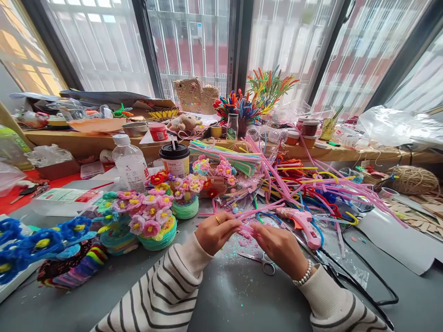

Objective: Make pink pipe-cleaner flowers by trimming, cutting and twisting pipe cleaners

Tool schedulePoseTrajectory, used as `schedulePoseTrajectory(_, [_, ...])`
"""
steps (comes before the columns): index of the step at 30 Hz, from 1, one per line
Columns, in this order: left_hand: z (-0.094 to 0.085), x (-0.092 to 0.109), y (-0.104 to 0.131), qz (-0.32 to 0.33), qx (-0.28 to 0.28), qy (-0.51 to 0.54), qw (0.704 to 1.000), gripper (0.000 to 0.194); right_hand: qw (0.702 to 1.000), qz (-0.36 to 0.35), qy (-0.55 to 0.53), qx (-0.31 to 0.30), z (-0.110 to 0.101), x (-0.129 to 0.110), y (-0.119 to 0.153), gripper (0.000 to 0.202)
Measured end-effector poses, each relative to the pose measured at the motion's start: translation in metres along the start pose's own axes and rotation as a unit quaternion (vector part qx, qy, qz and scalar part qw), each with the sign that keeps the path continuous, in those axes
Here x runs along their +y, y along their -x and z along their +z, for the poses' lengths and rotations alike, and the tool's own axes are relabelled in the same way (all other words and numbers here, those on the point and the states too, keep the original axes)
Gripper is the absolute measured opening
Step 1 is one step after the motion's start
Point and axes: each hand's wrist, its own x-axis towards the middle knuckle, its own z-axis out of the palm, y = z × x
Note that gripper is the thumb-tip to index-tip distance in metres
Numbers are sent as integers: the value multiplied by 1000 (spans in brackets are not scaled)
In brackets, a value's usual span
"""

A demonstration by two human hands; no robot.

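Observation:
My left hand [216, 232] and my right hand [277, 244] meet above the middle of the grey table, fingertips almost touching. Both are closed on a pink pipe cleaner [246, 229], bent between the fingers; a straight pink length [265, 209] runs up to the right behind them. Fingers cover part of it. Just below the hands lie small scissors [261, 262] among glittery scraps. A pink glue gun [304, 226] rests on its side right of my right hand, its black cord trailing forward. Beyond it spreads a heap of loose pipe cleaners [294, 182].
To the left stand pots of pipe-cleaner flowers [151, 216], blue flowers [44, 242], a clear bottle [128, 163] and a lidded cup [175, 159]. A wooden ledge [211, 147] with jars and bundles runs under the windows. White paper [398, 242] and a twine ball [411, 179] lie right.

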Motion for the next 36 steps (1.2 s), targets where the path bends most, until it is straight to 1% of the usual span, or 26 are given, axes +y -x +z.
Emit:
schedulePoseTrajectory(2, [2,-3,0,-53,-9,68,996,15,1000,-2,3,-4,1,2,1,22])
schedulePoseTrajectory(5, [2,-6,0,-90,-27,125,988,16,1000,-4,8,-14,1,3,1,22])
schedulePoseTrajectory(8, [2,-8,0,-113,-36,151,981,17,1000,2,-1,-14,-1,4,1,22])
schedulePoseTrajectory(11, [2,-9,1,-136,-42,144,979,19,1000,4,-20,-7,-3,3,1,23])
schedulePoseTrajectory(14, [1,-9,1,-130,-56,95,985,20,1000,1,-28,-1,-3,3,2,28])
schedulePoseTrajectory(18, [0,-8,2,-99,-68,44,992,22,1000,-19,-7,6,-2,2,2,30])
schedulePoseTrajectory(22, [2,-8,3,-57,-75,25,995,24,998,-35,49,3,-3,1,1,32])
schedulePoseTrajectory(25, [4,-9,4,-48,-79,33,995,23,996,-46,71,-11,-3,0,0,35])
schedulePoseTrajectory(27, [4,-8,3,-66,-83,47,993,23,996,-52,68,-17,-3,0,0,37])
schedulePoseTrajectory(29, [4,-7,3,-102,-84,79,988,22,997,-54,54,-20,-3,0,-1,38])
schedulePoseTrajectory(33, [3,-3,1,-180,-89,180,963,21,998,-64,16,-13,-5,0,-1,38])
schedulePoseTrajectory(36, [3,-3,1,-218,-83,221,947,22,997,-74,15,6,-8,-1,-2,39])
